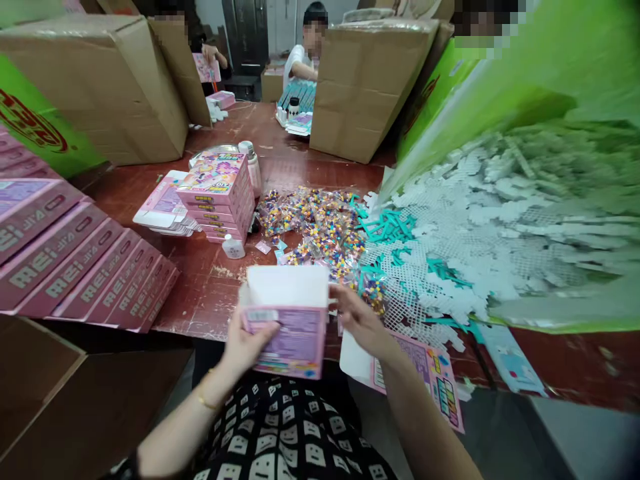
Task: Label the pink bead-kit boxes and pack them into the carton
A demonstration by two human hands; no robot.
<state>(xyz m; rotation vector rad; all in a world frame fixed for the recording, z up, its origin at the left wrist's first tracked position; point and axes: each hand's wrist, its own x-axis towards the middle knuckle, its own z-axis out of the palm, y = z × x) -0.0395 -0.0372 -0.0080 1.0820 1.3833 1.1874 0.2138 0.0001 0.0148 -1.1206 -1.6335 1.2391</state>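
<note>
A pink and purple cardboard box [290,343] with a raised white flap is tilted toward me above the table's front edge. My left hand [247,340] grips its left side, thumb across the printed panel. At the box's right edge, my right hand [363,323] is closed with bent fingers on the side flap; the fingertips are partly hidden. Under my right forearm lies a flat printed carton [430,373], partly covered by the arm. Beyond the box is a pile of small bags of colourful beads [320,230].
Stacked pink boxes stand at left [85,267] and centre [217,193], near a small white bottle [233,247]. Teal pieces [387,227] and white mesh pieces [400,293] spill from a green bag [555,80]. Large cartons [370,87] and people are across the table.
</note>
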